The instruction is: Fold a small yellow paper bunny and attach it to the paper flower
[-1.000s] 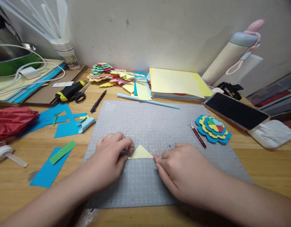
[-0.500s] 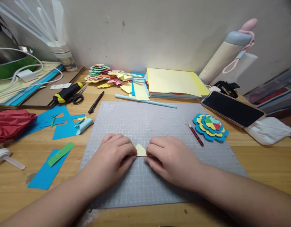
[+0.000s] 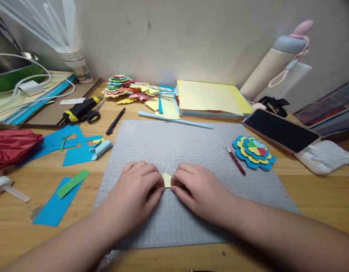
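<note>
A small piece of pale yellow paper (image 3: 167,181) with a pointed top stands between my hands, just above the grey cutting mat (image 3: 163,223). My left hand (image 3: 142,185) pinches its left side between thumb and fingers. On the opposite side, my right hand (image 3: 195,187) grips it the same way. The fingers hide both ends of the paper. To the right on the mat lie a dark red pencil (image 3: 236,161) and a layered paper flower (image 3: 254,152) in blue, yellow, green and red.
A light blue paper stick (image 3: 176,120) crosses the mat's back edge. Behind it lies a stack of coloured paper (image 3: 211,96). At left are a black pen (image 3: 115,121), scissors (image 3: 95,114), a box cutter (image 3: 82,108) and blue paper scraps (image 3: 52,207). A phone (image 3: 280,129) rests at right.
My right hand has shifted slightly left, closer to my left hand, so less of the yellow paper shows between them. The whole view has moved a little.
</note>
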### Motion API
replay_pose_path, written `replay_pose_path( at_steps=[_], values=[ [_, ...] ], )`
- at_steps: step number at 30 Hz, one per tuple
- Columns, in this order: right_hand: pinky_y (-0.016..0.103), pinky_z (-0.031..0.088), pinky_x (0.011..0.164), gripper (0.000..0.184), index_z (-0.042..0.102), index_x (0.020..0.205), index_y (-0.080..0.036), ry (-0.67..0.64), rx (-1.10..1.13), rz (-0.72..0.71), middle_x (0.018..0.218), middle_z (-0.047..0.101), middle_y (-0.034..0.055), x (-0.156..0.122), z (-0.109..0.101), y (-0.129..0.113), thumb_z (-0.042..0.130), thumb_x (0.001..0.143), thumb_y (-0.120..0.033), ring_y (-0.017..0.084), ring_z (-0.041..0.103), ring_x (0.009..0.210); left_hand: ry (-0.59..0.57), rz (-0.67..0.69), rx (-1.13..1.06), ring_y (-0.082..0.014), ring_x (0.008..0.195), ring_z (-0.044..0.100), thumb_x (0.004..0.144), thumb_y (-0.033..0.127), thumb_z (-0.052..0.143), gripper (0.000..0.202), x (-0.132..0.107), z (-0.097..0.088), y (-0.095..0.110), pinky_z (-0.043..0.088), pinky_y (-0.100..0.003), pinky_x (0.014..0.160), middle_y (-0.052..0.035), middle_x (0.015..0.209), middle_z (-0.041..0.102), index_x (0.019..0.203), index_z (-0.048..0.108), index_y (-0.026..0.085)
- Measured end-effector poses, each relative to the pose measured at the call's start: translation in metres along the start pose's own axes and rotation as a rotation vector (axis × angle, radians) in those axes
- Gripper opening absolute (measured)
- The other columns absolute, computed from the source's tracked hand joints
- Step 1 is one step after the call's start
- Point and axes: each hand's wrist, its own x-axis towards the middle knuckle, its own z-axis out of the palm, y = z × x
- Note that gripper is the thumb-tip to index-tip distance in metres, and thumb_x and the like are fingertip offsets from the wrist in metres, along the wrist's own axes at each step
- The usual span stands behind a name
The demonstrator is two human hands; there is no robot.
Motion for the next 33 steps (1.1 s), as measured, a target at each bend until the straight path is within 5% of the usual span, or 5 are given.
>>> replay_pose_path(
  at_steps=[16, 33],
  values=[
    [0.033, 0.041, 0.071, 0.023, 0.062, 0.085, -0.013, -0.029, -0.132, -0.014, 0.083, 0.059, 0.0059, 0.0017, 0.0028, -0.0024, 0.044, 0.096, -0.021, 0.019, 0.053, 0.078, 0.019, -0.112, -0.039, -0.0218, 0.089, 0.052, 0.086, 0.022, 0.054, 0.010, 0.0012, 0.0013, 0.0044, 0.035, -0.041, 0.079, -0.0011, 0.086, 0.059, 0.079, 0.061, 0.021],
    [0.034, 0.040, 0.073, 0.017, 0.062, 0.080, -0.016, 0.046, -0.081, 0.144, 0.088, 0.056, 0.0057, 0.0024, 0.0017, -0.0055, 0.052, 0.091, -0.023, 0.020, 0.052, 0.083, 0.073, -0.247, 0.031, -0.0234, 0.084, 0.050, 0.089, 0.031, 0.051, 0.022, 0.0016, 0.0036, 0.0084, 0.035, -0.042, 0.076, -0.0026, 0.082, 0.057, 0.073, 0.061, 0.020]
  ],
)
